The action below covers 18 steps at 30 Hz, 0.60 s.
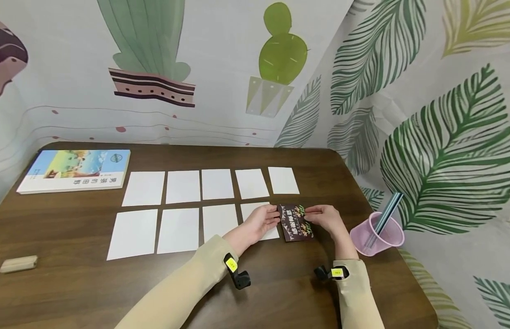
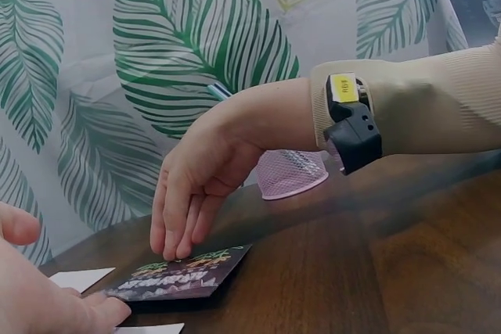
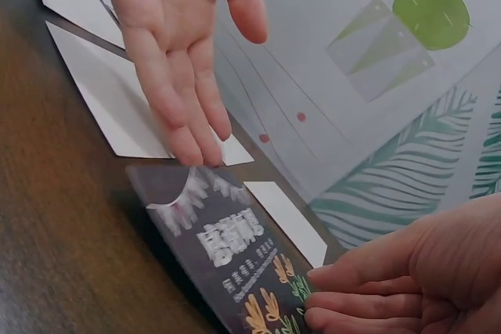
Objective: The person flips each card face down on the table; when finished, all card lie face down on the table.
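A dark printed card (image 1: pixel 297 223) with white lettering and orange and green plant drawings lies at the right end of the lower row of white cards. My left hand (image 1: pixel 260 221) has its fairly straight fingertips at the card's left edge, palm turned toward it. At the opposite edge, the extended fingers of my right hand (image 1: pixel 325 216) touch the printed face. A shadow shows below the card's near edge in the left wrist view; whether it lies flat on the table is unclear. My left forearm and hand partly cover a white card (image 1: pixel 255 208) in the lower row.
Several white cards (image 1: pixel 182 186) lie in two rows on the brown table (image 1: pixel 279 292). A book (image 1: pixel 78 170) rests at the back left, a pale wooden block (image 1: pixel 18 264) at the left. Near the right edge stands a pink mesh cup (image 1: pixel 363 235) holding pens (image 1: pixel 388 212).
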Motion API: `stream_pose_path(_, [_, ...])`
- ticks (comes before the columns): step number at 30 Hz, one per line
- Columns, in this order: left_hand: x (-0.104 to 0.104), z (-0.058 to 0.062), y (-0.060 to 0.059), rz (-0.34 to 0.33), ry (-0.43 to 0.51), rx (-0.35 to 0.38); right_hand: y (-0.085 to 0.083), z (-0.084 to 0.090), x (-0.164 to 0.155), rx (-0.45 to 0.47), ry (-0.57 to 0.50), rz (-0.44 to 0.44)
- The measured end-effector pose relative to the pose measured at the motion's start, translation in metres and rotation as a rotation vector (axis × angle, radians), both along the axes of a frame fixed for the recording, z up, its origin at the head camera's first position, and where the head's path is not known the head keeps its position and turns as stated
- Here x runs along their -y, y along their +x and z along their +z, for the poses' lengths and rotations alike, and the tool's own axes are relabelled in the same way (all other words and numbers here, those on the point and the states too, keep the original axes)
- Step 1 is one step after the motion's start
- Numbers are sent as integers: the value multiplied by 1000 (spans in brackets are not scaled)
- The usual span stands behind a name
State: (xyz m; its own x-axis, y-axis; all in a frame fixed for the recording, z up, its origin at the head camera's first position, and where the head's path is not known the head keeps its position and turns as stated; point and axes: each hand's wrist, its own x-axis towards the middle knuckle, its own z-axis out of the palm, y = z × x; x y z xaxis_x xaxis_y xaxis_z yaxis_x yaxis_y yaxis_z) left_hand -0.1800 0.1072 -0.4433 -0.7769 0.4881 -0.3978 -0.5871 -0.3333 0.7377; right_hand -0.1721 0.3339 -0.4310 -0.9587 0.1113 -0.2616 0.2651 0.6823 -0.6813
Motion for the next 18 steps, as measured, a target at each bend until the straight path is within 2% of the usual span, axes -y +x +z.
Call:
stream_pose_path(11, [-9, -2, -5, 29, 54, 42, 0, -4, 1, -39, 7, -23])
stream_pose_path(18, [-20, -7, -7, -2, 71, 58, -1, -5, -1, -40, -37, -52])
